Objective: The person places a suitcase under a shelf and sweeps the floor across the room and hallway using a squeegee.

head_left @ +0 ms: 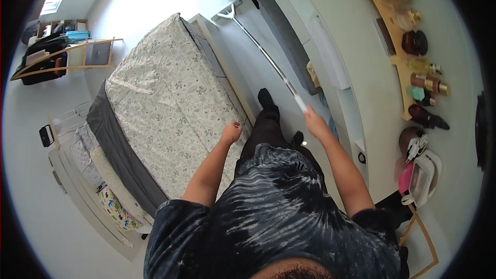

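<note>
My right hand (316, 124) is wrapped round the white grip at the near end of a flat mop (266, 57). The mop's silver pole slants away from me, and its flat grey head rests on the floor past the foot of the bed. Beside the bed, my left hand (232, 132) hangs with its fingers curled in; nothing shows in it. Close to that hand is the edge of the bed (165, 88), covered by a pale floral bedspread.
A grey bench-like piece (287, 39) lines the passage on the right, below a long white counter (330, 10). Perfume bottles crowd a wooden shelf (395, 36) there. Across the bed, a wooden-framed rack (98, 54) holds bags. The pale floor (248, 70) runs between bed and bench.
</note>
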A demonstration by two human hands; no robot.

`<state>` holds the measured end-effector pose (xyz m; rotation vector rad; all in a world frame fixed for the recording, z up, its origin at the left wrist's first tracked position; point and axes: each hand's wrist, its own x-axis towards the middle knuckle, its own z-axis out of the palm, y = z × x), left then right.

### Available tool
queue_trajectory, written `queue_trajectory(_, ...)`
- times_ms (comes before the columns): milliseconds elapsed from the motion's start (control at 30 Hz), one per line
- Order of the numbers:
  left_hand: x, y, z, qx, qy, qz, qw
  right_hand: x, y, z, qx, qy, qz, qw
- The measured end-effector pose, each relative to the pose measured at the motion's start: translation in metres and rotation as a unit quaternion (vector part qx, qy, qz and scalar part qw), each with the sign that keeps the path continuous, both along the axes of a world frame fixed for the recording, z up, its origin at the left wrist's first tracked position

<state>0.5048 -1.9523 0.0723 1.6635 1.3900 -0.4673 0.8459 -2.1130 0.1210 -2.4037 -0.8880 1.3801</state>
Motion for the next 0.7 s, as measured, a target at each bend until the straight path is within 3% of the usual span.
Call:
queue_trajectory(100,-0.026,-0.048,0.014,0.005,0.029,0.0,1.0,-0.004,0.06,-0.014,0.001,0.044,-0.018,0.999)
queue_trajectory(233,-0.038,-0.128,0.027,0.008,0.04,0.007,0.999,-0.017,-0.004,-0.008,-0.016,-0.007,-0.018,1.0)
queue_trajectory(300,-0.047,-0.167,0.002,-0.034,0.026,0.033,0.999,-0.019,-0.097,-0.027,-0.018,-0.022,-0.016,0.999)
queue_trajectory(400,-0.025,-0.209,0.006,-0.038,0.039,-0.051,0.997,-0.024,-0.274,-0.03,-0.016,-0.008,-0.053,0.998)
queue_trajectory(500,0.0,-0.237,-0.005,-0.044,0.041,-0.141,0.988,-0.045,-0.456,0.013,-0.164,-0.018,-0.013,0.986)
queue_trajectory(533,0.016,-0.24,0.006,-0.027,0.04,-0.139,0.989,-0.064,-0.558,-0.022,-0.156,0.048,-0.101,0.981)
queue_trajectory(567,0.028,-0.242,0.018,-0.011,0.04,-0.135,0.99,-0.078,-0.569,0.05,-0.222,-0.004,-0.029,0.975)
queue_trajectory(600,0.037,-0.244,0.028,-0.011,0.038,-0.132,0.99,-0.095,-0.609,0.079,-0.221,-0.022,-0.059,0.973)
queue_trajectory(633,0.046,-0.244,0.036,-0.005,0.001,-0.085,0.996,-0.107,-0.639,0.098,-0.273,-0.072,0.007,0.959)
queue_trajectory(700,0.058,-0.248,0.04,0.001,-0.041,-0.043,0.998,-0.108,-0.674,0.127,-0.32,-0.041,-0.003,0.946)
